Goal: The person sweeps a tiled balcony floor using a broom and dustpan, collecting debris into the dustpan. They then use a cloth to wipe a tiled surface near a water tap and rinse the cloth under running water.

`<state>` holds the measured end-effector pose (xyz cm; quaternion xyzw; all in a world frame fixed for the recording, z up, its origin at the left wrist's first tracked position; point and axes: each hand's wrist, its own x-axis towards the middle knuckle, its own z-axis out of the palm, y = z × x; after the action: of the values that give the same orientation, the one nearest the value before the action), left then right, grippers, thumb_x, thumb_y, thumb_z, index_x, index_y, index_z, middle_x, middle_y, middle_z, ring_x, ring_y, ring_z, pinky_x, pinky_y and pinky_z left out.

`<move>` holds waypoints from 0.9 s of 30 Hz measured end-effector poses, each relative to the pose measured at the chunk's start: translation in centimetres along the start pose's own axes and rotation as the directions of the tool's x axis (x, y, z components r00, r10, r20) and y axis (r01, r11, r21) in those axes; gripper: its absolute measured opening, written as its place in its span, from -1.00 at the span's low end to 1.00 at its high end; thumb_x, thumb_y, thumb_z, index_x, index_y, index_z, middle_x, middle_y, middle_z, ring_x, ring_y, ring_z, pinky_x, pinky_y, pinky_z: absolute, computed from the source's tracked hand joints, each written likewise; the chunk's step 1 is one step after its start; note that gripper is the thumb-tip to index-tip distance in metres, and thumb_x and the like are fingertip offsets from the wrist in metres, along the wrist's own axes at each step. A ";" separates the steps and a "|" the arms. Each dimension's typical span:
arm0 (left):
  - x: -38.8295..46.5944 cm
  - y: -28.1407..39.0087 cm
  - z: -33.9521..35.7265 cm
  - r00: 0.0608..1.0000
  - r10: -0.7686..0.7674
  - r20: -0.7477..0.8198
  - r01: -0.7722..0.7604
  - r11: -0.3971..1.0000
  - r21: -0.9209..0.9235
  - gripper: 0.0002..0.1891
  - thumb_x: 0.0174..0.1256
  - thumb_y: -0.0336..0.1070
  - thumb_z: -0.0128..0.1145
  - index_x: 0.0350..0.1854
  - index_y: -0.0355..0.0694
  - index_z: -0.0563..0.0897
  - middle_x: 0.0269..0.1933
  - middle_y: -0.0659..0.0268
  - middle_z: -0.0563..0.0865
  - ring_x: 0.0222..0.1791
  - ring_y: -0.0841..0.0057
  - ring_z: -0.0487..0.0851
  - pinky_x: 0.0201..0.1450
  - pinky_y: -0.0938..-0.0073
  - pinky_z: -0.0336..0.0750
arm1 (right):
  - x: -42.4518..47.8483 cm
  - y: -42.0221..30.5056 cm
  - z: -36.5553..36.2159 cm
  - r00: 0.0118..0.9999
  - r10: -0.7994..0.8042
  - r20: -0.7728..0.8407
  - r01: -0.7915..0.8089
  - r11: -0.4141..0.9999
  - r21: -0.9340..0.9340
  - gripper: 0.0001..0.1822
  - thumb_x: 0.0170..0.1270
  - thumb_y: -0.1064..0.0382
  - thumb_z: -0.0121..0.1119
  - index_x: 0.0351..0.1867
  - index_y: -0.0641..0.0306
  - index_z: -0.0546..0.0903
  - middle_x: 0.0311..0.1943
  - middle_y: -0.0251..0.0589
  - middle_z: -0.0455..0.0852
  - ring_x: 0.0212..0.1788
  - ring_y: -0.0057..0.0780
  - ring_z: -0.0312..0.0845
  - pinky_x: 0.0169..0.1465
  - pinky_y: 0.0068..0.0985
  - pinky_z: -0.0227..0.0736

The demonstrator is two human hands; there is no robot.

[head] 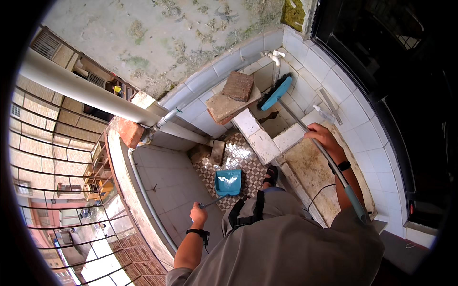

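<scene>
My right hand (322, 137) grips the metal pole of a blue broom (277, 93), whose dark bristles lean against the tiles at the tiled basin's upper end, below a white tap (276, 56). The pole runs back along my forearm to a grey-green grip. At the lower left, my left hand (198, 214) is closed around the handle of a blue dustpan (228, 182). The dustpan's pan is over the small-checked tile floor (250, 171); whether it touches the floor I cannot tell. Water or glare shows bright in the pan.
Bricks and a slab (234, 103) are stacked on the basin's left edge. A loose brick (217, 152) lies on the floor by a white drainpipe (171, 127). A stained ledge (311, 164) runs beside my right arm, with a plastic bottle (323, 113) at its top. Window bars stand left.
</scene>
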<state>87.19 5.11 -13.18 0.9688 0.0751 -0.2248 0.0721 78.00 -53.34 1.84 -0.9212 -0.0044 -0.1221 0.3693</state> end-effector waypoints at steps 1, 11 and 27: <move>0.0 0.0 0.0 1.000 -0.001 0.003 0.001 1.000 -0.002 -0.76 0.24 -0.18 0.13 -0.06 -0.08 0.58 -0.19 0.02 0.74 -0.09 0.02 0.68 0.04 0.10 0.48 | 0.0 0.0 -0.2 1.000 0.005 0.018 -0.005 1.000 0.002 -0.85 0.12 0.37 0.16 -0.27 0.33 0.64 -0.24 -0.10 0.55 -0.16 -0.21 0.55 -0.11 -0.45 0.42; 0.9 -0.2 1.5 1.000 0.009 -0.002 -0.009 1.000 -0.013 -0.75 0.21 -0.23 0.13 -0.06 -0.07 0.58 -0.19 0.01 0.73 -0.09 0.01 0.67 0.01 0.10 0.49 | 0.8 -4.9 -4.6 0.984 -0.076 0.159 0.077 0.997 -0.001 -0.75 0.16 0.19 0.14 -0.28 0.35 0.65 -0.21 -0.02 0.58 -0.17 -0.09 0.55 -0.12 -0.39 0.44; 0.4 -0.4 1.7 1.000 0.014 0.007 -0.014 0.999 -0.036 -0.70 0.17 -0.20 0.20 -0.04 -0.06 0.57 -0.17 0.00 0.73 -0.09 -0.01 0.67 -0.02 0.10 0.53 | 3.4 5.6 0.0 0.747 0.525 -0.407 -0.201 0.763 0.614 -0.76 0.35 0.33 0.18 -0.02 0.37 0.55 -0.39 -0.23 0.66 -0.40 -0.57 0.64 -0.30 -0.61 0.60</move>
<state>86.73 5.24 -14.86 0.9671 0.0720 -0.2263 0.0915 81.80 -57.75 -1.20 -0.6851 0.2572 -0.3012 0.6114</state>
